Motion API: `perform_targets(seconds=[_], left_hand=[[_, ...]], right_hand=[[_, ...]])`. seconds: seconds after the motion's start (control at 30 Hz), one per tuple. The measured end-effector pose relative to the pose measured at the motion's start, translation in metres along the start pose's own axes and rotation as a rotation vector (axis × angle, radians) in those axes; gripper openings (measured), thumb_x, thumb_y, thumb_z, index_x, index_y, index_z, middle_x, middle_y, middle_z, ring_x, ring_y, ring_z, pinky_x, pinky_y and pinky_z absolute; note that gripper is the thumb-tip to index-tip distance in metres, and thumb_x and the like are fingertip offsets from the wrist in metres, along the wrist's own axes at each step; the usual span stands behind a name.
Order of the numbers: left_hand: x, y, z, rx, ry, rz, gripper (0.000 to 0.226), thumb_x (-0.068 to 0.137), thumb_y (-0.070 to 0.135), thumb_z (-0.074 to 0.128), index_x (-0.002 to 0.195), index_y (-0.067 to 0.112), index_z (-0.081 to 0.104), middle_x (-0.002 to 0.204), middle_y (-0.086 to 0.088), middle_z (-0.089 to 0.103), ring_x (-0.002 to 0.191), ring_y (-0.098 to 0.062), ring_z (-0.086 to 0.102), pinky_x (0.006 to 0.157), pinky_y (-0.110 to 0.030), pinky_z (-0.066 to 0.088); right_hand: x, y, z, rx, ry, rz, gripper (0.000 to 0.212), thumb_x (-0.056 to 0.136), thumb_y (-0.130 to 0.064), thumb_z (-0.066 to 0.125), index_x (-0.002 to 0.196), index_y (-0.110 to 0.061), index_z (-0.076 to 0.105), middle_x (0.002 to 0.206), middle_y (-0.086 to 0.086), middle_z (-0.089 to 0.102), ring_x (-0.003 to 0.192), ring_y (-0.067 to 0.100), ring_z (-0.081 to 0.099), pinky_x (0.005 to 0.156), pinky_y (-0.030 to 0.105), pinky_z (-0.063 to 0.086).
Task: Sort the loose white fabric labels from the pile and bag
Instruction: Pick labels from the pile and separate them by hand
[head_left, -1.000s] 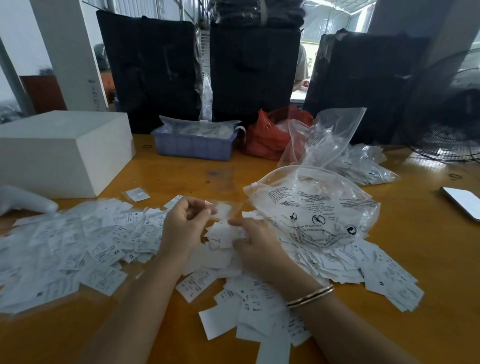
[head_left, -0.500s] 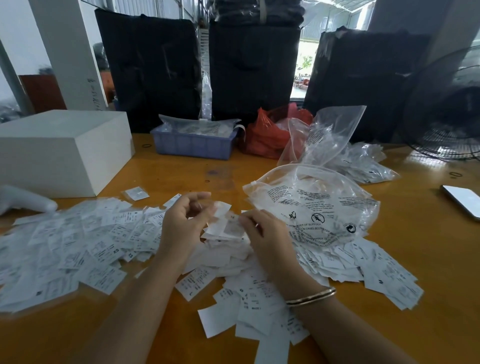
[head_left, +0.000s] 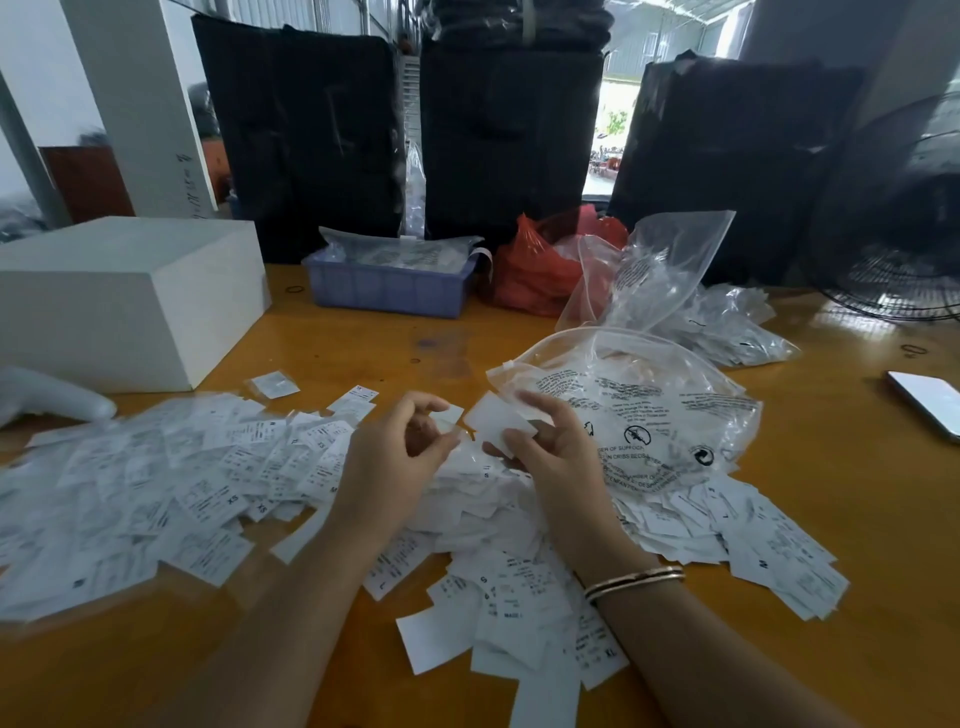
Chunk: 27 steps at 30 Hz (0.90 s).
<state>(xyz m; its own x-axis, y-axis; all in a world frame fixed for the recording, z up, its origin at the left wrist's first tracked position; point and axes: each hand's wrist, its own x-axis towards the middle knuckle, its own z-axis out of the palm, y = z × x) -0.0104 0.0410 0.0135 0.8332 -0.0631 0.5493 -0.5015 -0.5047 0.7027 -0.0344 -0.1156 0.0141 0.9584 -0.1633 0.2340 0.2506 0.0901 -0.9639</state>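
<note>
Your left hand pinches one small white fabric label between thumb and fingertips, and your right hand pinches another blank white fabric label just beside it, both above the heap of loose white printed labels spread across the orange wooden table. The clear zip-top plastic bag with black warning print lies on the labels just right of your right hand. These scraps look featherlight, limp and thin, likely to cling together, so take each by an edge or corner and rub with your thumb to separate doubles
</note>
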Motion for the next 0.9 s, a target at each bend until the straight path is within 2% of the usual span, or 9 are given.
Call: perform_targets(seconds=[0.1, 0.2, 0.33, 0.43, 0.57, 0.67, 0.73, 0.8, 0.9], left_hand=[[-0.001, 0.003, 0.001, 0.051, -0.019, 0.077, 0.028, 0.081, 0.018, 0.073, 0.103, 0.024, 0.058, 0.073, 0.007, 0.061, 0.069, -0.006, 0.060, 0.067, -0.009, 0.048], [-0.001, 0.005, 0.000, 0.066, -0.043, 0.098, 0.031, 0.080, 0.016, 0.074, 0.108, 0.019, 0.060, 0.072, 0.008, 0.060, 0.069, -0.005, 0.059, 0.066, -0.007, 0.047], [-0.002, 0.008, 0.000, 0.085, -0.075, 0.100, 0.033, 0.080, 0.016, 0.074, 0.110, 0.018, 0.061, 0.074, 0.012, 0.058, 0.070, -0.002, 0.059, 0.066, -0.005, 0.046], [-0.002, 0.010, -0.001, 0.092, -0.081, 0.112, 0.034, 0.080, 0.015, 0.074, 0.112, 0.016, 0.061, 0.075, 0.011, 0.058, 0.072, -0.004, 0.059, 0.065, -0.008, 0.047], [-0.003, 0.012, 0.000, 0.076, -0.099, 0.088, 0.036, 0.081, 0.015, 0.073, 0.115, 0.018, 0.059, 0.078, 0.019, 0.055, 0.077, 0.000, 0.057, 0.073, -0.008, 0.045], [-0.003, 0.011, 0.001, 0.069, -0.123, 0.097, 0.037, 0.081, 0.012, 0.072, 0.116, 0.018, 0.060, 0.081, 0.018, 0.058, 0.081, 0.000, 0.059, 0.076, -0.011, 0.047], [-0.003, 0.010, 0.002, 0.069, -0.133, 0.107, 0.037, 0.082, 0.011, 0.072, 0.116, 0.018, 0.059, 0.083, 0.018, 0.060, 0.081, 0.001, 0.060, 0.075, -0.009, 0.047], [-0.003, 0.009, 0.002, 0.064, -0.138, 0.112, 0.036, 0.083, 0.012, 0.071, 0.116, 0.020, 0.059, 0.084, 0.018, 0.063, 0.081, 0.004, 0.059, 0.073, -0.003, 0.045], [-0.003, 0.008, 0.003, 0.057, -0.154, 0.121, 0.037, 0.084, 0.013, 0.070, 0.118, 0.020, 0.058, 0.089, 0.013, 0.069, 0.082, 0.002, 0.061, 0.075, -0.003, 0.045]], right_hand=[[0.000, -0.002, 0.000, 0.030, -0.011, -0.015, 0.036, 0.090, -0.001, 0.058, 0.109, -0.031, 0.055, 0.084, 0.001, 0.074, 0.074, 0.018, 0.072, 0.064, 0.020, 0.054], [0.000, -0.002, 0.000, -0.026, 0.020, -0.051, 0.025, 0.087, 0.001, 0.060, 0.091, -0.022, 0.068, 0.080, -0.004, 0.072, 0.073, 0.014, 0.069, 0.067, 0.023, 0.054], [0.002, -0.002, 0.000, 0.056, 0.070, -0.056, 0.035, 0.086, 0.005, 0.059, 0.071, -0.023, 0.073, 0.086, -0.005, 0.070, 0.076, 0.013, 0.066, 0.071, 0.021, 0.054], [0.003, 0.000, -0.002, 0.160, 0.037, 0.023, 0.040, 0.091, 0.005, 0.050, 0.073, -0.020, 0.075, 0.078, 0.002, 0.073, 0.075, 0.015, 0.068, 0.070, 0.020, 0.054], [0.004, 0.002, -0.003, 0.342, -0.001, 0.069, 0.035, 0.093, -0.001, 0.047, 0.084, -0.014, 0.078, 0.096, 0.007, 0.073, 0.089, 0.016, 0.068, 0.074, 0.020, 0.052], [0.006, 0.004, -0.003, 0.212, 0.081, 0.079, 0.023, 0.088, -0.007, 0.061, 0.093, -0.023, 0.076, 0.095, -0.005, 0.074, 0.086, 0.008, 0.067, 0.072, 0.018, 0.049], [0.007, 0.004, -0.006, 0.210, 0.101, 0.072, 0.035, 0.084, -0.001, 0.064, 0.103, -0.029, 0.070, 0.078, -0.013, 0.070, 0.073, 0.002, 0.063, 0.068, 0.015, 0.049], [0.009, 0.003, -0.010, 0.243, 0.105, 0.076, 0.044, 0.083, 0.004, 0.063, 0.110, -0.031, 0.064, 0.071, -0.011, 0.064, 0.070, 0.004, 0.063, 0.069, 0.015, 0.051], [0.008, -0.002, -0.012, 0.186, 0.106, 0.097, 0.027, 0.083, 0.004, 0.062, 0.101, -0.015, 0.068, 0.086, 0.002, 0.072, 0.087, 0.018, 0.069, 0.074, 0.023, 0.054]])
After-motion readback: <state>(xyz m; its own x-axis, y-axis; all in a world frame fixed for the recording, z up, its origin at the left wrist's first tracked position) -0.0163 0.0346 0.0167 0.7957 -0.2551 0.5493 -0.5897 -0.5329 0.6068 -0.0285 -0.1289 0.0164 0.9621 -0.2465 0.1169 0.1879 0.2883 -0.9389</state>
